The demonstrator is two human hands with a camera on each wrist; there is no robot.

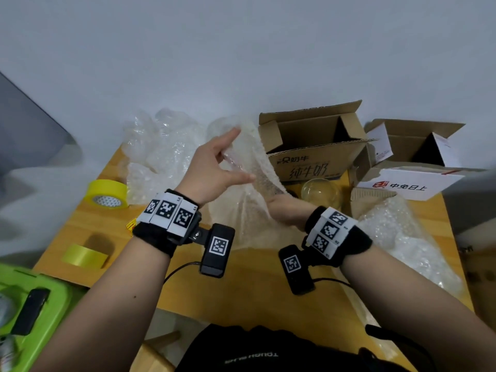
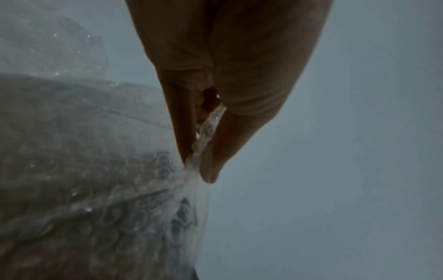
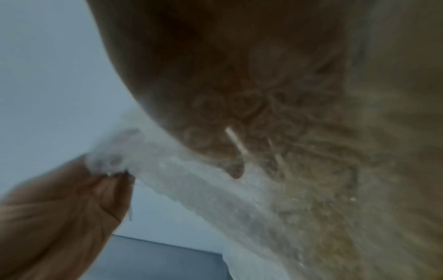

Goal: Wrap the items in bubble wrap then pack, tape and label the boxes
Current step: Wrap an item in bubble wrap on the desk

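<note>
A clear bubble wrap sheet (image 1: 249,210) is lifted off the wooden table (image 1: 268,291) and stretched between both hands. My left hand (image 1: 236,162) is raised at centre and pinches the sheet's upper edge between thumb and fingers (image 2: 208,166). My right hand (image 1: 281,208) is lower, to the right and mostly behind the sheet. In the right wrist view the wrap (image 3: 275,170) bunches and creases over that palm (image 3: 203,75). A clear glass ball (image 1: 320,193) sits on the table just beyond the right hand. Behind it stands an open brown carton (image 1: 314,154), and to the right an open white box (image 1: 410,181).
Loose bubble wrap is heaped at the back left (image 1: 158,149) and along the right edge (image 1: 402,237). Two yellow tape rolls (image 1: 107,194) (image 1: 84,255) lie at the left. A green bin (image 1: 40,299) stands beside the table's near left corner.
</note>
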